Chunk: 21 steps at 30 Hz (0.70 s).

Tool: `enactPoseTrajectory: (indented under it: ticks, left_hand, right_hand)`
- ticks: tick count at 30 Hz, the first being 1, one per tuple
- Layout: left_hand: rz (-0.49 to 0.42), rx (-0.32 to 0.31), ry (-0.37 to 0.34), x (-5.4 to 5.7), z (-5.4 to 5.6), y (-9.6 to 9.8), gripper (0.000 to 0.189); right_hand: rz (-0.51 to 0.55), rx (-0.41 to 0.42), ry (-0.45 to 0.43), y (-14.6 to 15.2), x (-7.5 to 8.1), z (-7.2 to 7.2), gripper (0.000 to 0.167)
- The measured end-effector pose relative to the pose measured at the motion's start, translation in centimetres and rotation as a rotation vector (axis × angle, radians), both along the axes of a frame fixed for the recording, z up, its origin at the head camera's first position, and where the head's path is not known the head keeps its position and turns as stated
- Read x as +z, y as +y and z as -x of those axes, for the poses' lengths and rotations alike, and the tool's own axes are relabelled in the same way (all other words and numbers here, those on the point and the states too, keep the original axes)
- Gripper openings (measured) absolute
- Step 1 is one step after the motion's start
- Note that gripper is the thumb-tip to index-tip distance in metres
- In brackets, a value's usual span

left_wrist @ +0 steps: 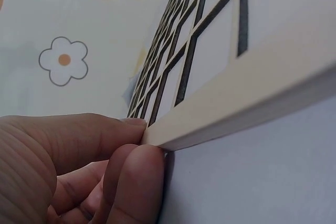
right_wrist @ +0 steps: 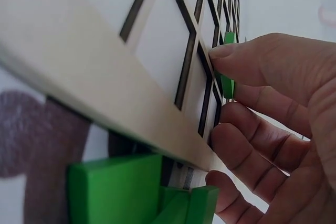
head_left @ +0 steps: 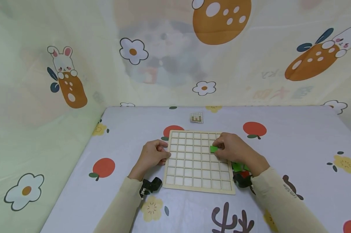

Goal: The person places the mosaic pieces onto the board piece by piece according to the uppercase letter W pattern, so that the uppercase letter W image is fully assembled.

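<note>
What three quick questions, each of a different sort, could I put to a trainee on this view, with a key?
1. What colour is the tile that the right hand pinches over the board?
2. True or false: the left hand is lifted well clear of the board.
3. Where does the small gridded card lie? (a) beyond the board's far edge (b) on the board (c) under the left hand

Key:
1. Green.
2. False; its fingers are on the board's left edge.
3. a
</note>
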<state>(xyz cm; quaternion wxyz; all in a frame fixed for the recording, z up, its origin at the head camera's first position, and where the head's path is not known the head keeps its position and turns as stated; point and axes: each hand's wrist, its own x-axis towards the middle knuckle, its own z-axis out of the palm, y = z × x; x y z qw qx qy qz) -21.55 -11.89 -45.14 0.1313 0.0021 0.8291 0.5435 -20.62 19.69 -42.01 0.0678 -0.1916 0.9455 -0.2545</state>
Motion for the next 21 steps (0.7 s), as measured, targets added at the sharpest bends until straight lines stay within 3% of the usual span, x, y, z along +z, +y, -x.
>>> enactPoseTrajectory:
  ticks: [21]
  left_hand:
    - [-0.027,-0.022,0.030,-0.03,-0.06,-0.10,0.029]
  right_hand:
    - [-0.022,0.003,0.018,0.06,-0.34,0.08,0.026]
